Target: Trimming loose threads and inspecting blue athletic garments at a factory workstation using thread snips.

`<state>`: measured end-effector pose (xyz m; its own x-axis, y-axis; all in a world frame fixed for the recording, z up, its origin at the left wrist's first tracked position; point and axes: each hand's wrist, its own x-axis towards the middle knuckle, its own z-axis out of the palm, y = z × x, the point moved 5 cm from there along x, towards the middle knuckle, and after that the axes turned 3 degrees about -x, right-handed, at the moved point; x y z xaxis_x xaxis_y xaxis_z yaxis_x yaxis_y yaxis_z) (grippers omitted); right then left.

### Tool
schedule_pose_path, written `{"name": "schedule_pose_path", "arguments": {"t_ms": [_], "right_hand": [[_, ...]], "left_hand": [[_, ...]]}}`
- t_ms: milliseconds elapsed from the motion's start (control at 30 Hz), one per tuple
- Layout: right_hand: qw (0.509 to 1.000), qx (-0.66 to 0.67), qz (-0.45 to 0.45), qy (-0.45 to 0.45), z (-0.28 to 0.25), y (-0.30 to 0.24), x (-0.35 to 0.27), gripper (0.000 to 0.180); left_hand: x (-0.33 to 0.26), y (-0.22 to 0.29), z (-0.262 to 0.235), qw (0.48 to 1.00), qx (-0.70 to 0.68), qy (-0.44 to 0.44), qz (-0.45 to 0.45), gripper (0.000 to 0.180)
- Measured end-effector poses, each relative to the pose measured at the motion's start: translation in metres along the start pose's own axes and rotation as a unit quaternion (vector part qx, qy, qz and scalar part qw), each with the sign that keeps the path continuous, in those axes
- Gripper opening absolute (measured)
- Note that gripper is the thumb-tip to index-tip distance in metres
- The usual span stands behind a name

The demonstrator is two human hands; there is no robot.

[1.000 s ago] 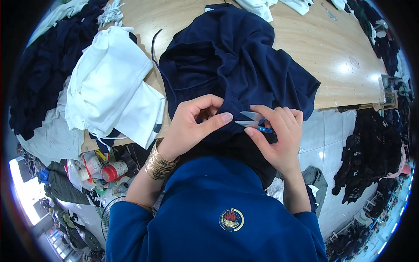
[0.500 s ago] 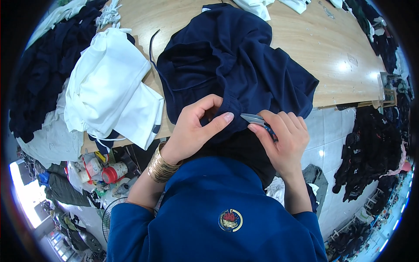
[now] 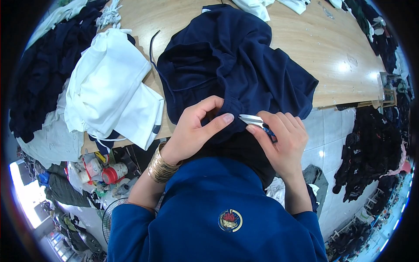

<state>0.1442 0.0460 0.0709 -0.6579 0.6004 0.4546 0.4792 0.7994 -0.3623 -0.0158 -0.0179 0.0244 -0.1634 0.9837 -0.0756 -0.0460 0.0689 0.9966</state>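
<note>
A navy garment (image 3: 257, 76) with a gathered elastic waistband (image 3: 232, 105) lies crumpled at the table's near edge. My left hand (image 3: 196, 129) pinches that waistband between thumb and fingers; some of the fingertips are hidden in the cloth. In my right hand (image 3: 283, 135) is a pair of thread snips (image 3: 252, 120) with silvery blades and a blue handle. Their tips point left, close to the waistband and just right of my left thumb. A dark cord (image 3: 152, 46) trails from the garment's left side onto the wood.
Folded white garments (image 3: 107, 81) lie left on the wooden table (image 3: 331, 48), beside a dark navy cloth heap (image 3: 41, 70). Below the left edge are a red-and-white container (image 3: 114, 173) and a fan's wire guard (image 3: 111, 218). Black garments (image 3: 371, 148) hang at right above tiled floor.
The snips have turned slightly, their blades now showing brighter and a little apart, with the tips a touch further left. My left hand keeps its pinch on the waistband, nearly still.
</note>
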Motion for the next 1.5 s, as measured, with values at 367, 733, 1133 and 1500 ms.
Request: {"name": "schedule_pose_path", "arguments": {"t_ms": [367, 733, 1133, 1500], "right_hand": [[0.999, 0.026, 0.022, 0.006, -0.0013, 0.0025, -0.0018, 0.023], [1.0, 0.005, -0.002, -0.007, -0.0018, -0.001, -0.0023, 0.025], [1.0, 0.005, 0.001, -0.018, -0.0017, -0.0001, -0.004, 0.026], [1.0, -0.008, -0.009, -0.014, -0.0009, -0.0014, -0.0029, 0.025]], "left_hand": [[0.0009, -0.0006, -0.0005, 1.0, 0.01, 0.014, -0.01, 0.021], [0.0018, 0.0022, -0.0003, 1.0, 0.005, 0.019, -0.019, 0.02], [0.0031, 0.0039, -0.0003, 0.999, -0.002, 0.027, -0.027, 0.022], [0.0032, 0.0045, 0.0036, 0.999, -0.007, 0.02, -0.039, 0.024]]}}
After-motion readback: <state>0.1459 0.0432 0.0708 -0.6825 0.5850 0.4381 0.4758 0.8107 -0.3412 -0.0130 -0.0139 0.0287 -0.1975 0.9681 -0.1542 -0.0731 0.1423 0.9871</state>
